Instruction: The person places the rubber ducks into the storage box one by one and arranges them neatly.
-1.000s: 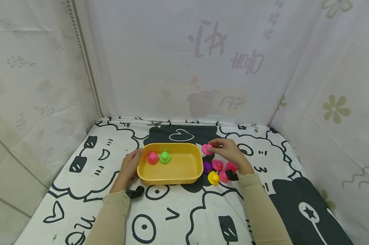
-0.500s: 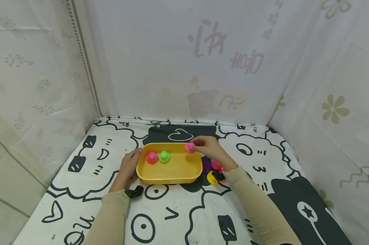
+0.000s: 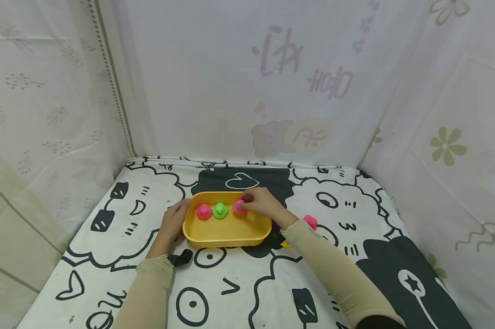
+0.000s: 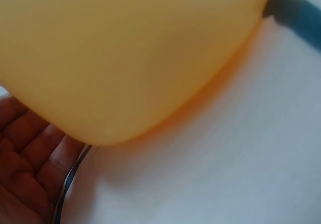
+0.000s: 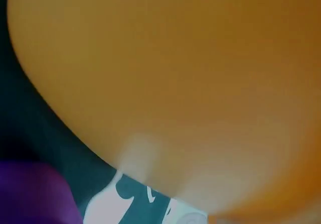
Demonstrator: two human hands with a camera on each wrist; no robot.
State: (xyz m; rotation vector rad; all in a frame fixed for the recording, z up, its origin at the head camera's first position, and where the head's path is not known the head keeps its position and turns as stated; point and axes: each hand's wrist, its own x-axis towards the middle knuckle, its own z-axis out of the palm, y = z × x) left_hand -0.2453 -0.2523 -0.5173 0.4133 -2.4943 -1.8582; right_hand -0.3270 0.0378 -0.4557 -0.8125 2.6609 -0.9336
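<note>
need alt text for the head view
A right hand holds a pink toy duck in or just above a yellow tray containing a green duck and another pink duck; the left hand touches the tray's left end.

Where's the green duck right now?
In the head view, the green duck sits in the yellow tray, just right of the leftmost pink duck.

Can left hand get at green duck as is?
Probably yes: the left hand is at the tray and nothing covers the green duck. A pink duck between them may need reaching over.
</note>
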